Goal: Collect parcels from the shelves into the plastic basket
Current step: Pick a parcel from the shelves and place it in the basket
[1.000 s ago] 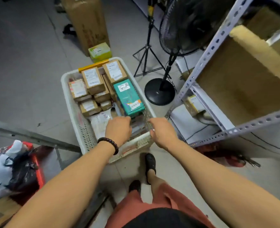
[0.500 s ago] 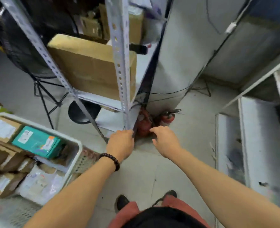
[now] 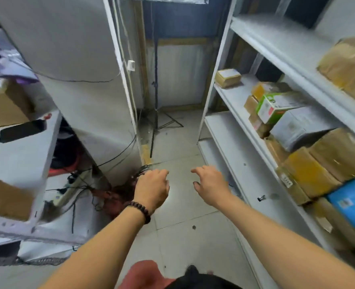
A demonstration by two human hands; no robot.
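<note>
Left hand (image 3: 152, 187) and right hand (image 3: 211, 184) outstretched; fingers (image 3: 199, 171) loosely curled.

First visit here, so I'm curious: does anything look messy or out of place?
Yes. Low on the left, black cables tangle around a white power strip. On the right shelf, a green-and-white box sits tilted on brown parcels.

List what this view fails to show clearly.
Basket: outside the head view entirely.
Blue parcel: cut off by the right edge.
Green-and-white box: label print blurred by motion, unreadable.
Cardboard box, far left: cut off by the left edge.
</note>
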